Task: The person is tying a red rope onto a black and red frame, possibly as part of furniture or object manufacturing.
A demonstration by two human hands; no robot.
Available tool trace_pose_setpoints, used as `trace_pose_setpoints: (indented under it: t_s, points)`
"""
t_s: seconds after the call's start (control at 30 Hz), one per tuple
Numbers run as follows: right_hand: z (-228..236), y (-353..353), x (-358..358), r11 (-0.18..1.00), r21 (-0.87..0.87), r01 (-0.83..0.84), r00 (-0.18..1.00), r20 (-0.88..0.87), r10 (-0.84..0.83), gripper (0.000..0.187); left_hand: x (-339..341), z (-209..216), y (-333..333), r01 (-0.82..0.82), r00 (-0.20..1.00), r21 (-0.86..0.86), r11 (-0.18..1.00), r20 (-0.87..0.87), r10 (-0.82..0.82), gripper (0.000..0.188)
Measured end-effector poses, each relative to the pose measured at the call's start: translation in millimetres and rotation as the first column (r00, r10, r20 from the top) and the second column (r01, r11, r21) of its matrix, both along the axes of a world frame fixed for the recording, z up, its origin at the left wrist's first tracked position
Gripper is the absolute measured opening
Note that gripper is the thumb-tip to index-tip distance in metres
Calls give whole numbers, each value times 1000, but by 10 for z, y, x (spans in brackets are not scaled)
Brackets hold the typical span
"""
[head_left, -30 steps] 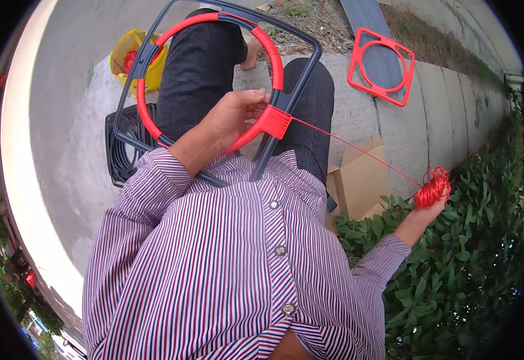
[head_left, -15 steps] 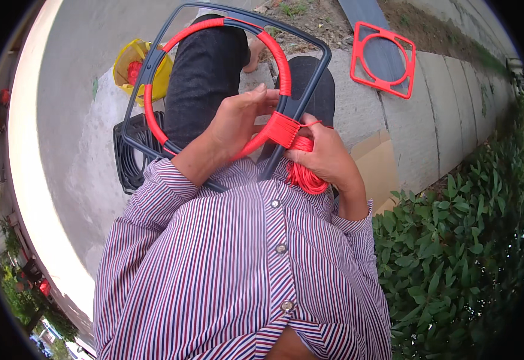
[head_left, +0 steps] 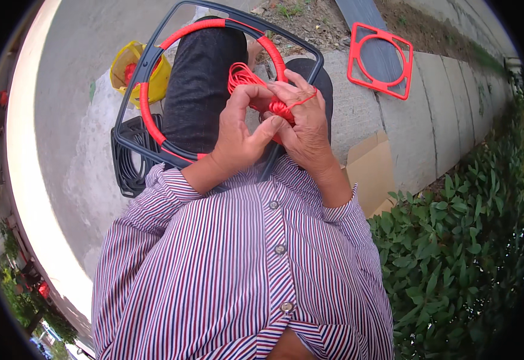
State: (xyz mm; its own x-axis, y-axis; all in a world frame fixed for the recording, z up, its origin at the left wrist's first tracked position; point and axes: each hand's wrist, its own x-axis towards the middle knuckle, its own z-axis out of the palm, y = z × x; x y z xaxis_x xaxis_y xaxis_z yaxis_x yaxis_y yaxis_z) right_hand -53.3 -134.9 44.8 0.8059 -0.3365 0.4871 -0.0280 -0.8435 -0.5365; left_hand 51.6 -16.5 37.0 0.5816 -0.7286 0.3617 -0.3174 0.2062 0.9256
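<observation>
A dark square frame point(head_left: 149, 58) with a round inner ring rests across my lap, several stretches of the ring wrapped in red cord point(head_left: 148, 111). At the ring's right side both hands hold a bundle of red cord point(head_left: 242, 76). My left hand point(head_left: 242, 127) curls its fingers around the bundle, which sticks out past its far side. Closed on the bundle's near part, my right hand point(head_left: 305, 123) has a strand stretched over its fingers. The thumbs nearly meet. My hands hide the wrapping on that side of the ring.
A yellow bucket point(head_left: 164, 78) with red contents stands at the left, near a stack of black frames point(head_left: 131, 162). A red square frame point(head_left: 404, 78) lies on a grey board at the far right. Cardboard point(head_left: 373, 171) and a leafy hedge point(head_left: 442, 252) are to my right.
My right hand and the cord bundle have moved left and away from me, from beside the frame to the ring's opening. My left hand now grips the bundle too.
</observation>
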Motion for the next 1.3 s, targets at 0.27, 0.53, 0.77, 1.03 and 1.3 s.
trace_pose_setpoints:
  t_s: [0.27,0.53,0.77,1.03,1.3]
  points:
    - [87,-190,-313,861,504,71,990,71,-124,26,70,-29,-3,254,867,-62,965,-428,-256,37]
    - [25,-414,-843,477,870,125,965,5,-262,49,117,-77,24,28,897,-48,998,-440,-47,32]
    - [-87,-720,-1481,119,935,-333,823,350,-447,57,210,-34,-102,315,522,185,931,-853,-7,42]
    - [-296,-1048,-1948,129,707,-695,556,643,-527,43,176,25,-160,423,266,-32,905,-951,-158,48]
    - [-326,-706,-1619,-12,839,-544,793,510,-334,42,266,-54,-145,578,197,-164,800,-922,-332,46]
